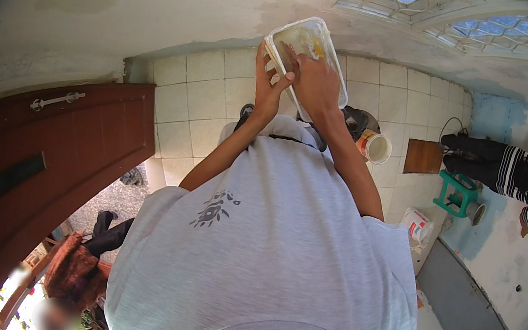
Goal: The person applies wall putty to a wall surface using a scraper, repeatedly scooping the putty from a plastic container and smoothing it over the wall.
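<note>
A whitish rectangular plastic tub (324, 48) is held up in front of me, tilted, near the wall. Its inside is smeared with pale paste and has a yellow patch. My left hand (268, 86) grips the tub's left side, thumb over the rim and fingers along the outer wall. Across the tub's opening lies my right hand (317, 86), its fingers curled down toward the inner left side. Something thin and dark shows by its fingertips, too small to name. The right hand hides much of the tub's near part.
Pale floor tiles (185, 100) stretch below. A white bucket (379, 149) stands right of my legs. Further right are a green stool (455, 194), a bag (416, 225) and a person in striped clothing (525, 176). A brown door (43, 154) stands left; another person (77, 267) is beyond it.
</note>
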The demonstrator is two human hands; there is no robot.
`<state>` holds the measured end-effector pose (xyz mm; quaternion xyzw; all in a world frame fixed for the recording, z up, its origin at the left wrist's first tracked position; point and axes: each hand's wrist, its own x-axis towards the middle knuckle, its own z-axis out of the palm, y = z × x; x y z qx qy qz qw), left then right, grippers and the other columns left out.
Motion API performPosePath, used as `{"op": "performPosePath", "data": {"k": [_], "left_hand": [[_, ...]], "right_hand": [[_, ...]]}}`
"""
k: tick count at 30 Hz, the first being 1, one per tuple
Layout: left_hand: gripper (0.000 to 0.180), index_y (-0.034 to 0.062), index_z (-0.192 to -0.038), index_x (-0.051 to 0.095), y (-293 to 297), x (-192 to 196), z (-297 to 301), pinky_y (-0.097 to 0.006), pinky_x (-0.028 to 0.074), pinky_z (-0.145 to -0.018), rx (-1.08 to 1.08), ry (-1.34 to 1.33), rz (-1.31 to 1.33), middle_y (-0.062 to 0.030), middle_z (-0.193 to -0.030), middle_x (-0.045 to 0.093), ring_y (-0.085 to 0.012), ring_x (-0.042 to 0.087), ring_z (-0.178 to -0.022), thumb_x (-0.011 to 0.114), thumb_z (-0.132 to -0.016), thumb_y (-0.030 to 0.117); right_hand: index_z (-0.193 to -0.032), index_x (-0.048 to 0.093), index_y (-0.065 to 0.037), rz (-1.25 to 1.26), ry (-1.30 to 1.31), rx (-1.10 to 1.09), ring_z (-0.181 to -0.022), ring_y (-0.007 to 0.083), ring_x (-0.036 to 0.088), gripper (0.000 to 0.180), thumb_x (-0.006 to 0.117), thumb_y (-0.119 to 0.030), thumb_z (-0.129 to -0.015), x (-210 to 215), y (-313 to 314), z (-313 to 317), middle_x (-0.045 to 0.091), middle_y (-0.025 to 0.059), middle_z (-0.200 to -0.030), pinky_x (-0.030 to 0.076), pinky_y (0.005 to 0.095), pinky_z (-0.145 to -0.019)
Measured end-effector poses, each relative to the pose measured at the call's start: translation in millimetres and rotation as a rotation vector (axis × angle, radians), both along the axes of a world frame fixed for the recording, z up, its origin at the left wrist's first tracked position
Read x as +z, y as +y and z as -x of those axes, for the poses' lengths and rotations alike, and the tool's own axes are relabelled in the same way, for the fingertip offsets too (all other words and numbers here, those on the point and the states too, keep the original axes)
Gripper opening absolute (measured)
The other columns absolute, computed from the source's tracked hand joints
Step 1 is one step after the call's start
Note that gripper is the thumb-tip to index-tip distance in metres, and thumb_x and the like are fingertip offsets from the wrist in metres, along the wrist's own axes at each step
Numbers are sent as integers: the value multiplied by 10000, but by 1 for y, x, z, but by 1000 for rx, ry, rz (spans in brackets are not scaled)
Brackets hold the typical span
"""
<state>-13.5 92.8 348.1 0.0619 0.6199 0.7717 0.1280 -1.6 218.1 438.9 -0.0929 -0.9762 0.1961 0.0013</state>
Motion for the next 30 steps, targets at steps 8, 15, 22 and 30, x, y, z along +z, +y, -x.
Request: {"op": "performPosePath", "data": {"k": [8,15,22,30], "left_hand": [[1013,142,-1639,54,-9,10,6,-435,499,-995,31,-180,-97,-236,-1529,315,-339,514,-1259,713,-892,327],[980,202,-1644,22,-20,-8,18,-475,475,-1038,-21,-206,-241,-181,-1576,238,-345,444,-1360,663,-921,365],[932,225,-1642,35,-53,-28,32,-573,426,-1056,-145,-394,-132,-178,-1558,298,-343,362,-1419,608,-943,455],[903,236,-1640,40,-69,-61,17,-565,437,-1045,-294,-549,-137,-151,-1544,368,-333,417,-1384,584,-959,472]], "right_hand": [[-945,676,-6,351,222,-181,-681,352,675,229,640,-232,-955,37,9,-20,683,191,-742,503,451,-625],[-1057,637,30,879,440,-403,-669,44,596,193,694,-133,-971,3,23,-47,686,24,-786,440,269,-545],[-1235,585,35,1397,357,-692,-823,94,665,336,679,-169,-985,4,16,-57,705,63,-997,521,234,-690],[-1202,629,-95,1795,371,-881,-1000,112,680,234,641,-188,-988,0,-3,-88,694,6,-1142,539,281,-847]]}}
